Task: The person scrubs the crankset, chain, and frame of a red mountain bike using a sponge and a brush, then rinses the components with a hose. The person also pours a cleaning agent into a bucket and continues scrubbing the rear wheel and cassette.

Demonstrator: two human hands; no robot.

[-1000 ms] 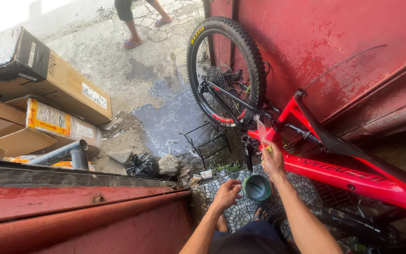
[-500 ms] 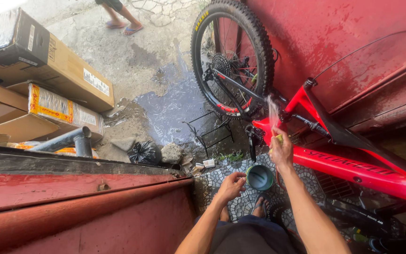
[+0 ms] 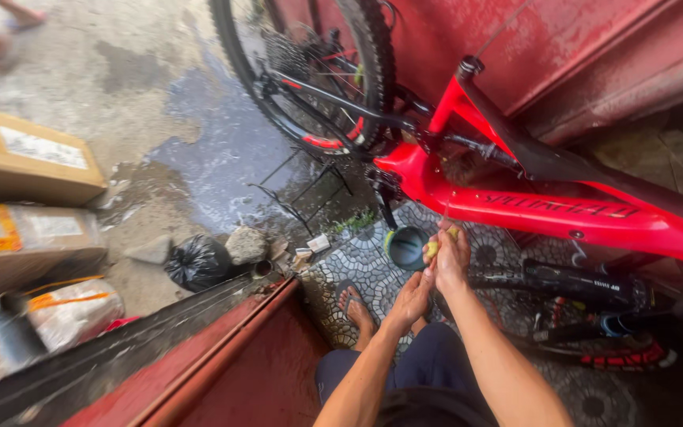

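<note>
Head view, far left: cardboard boxes (image 3: 21,158) stacked beside a wet concrete floor (image 3: 215,150).
Low centre-left: black plastic bag (image 3: 197,262) and a stone (image 3: 245,244) lying just beside each other.
Centre: dark green cup (image 3: 406,247) on patterned paving, under the red bicycle frame (image 3: 547,207).
Left hand (image 3: 410,298): fingers loosely curled, touching the right wrist, holding nothing visible.
Right hand (image 3: 447,251): fingers pressed together around a small yellow object (image 3: 433,248), just beside the cup.
Upper centre: rear wheel (image 3: 310,71), upright.
</note>
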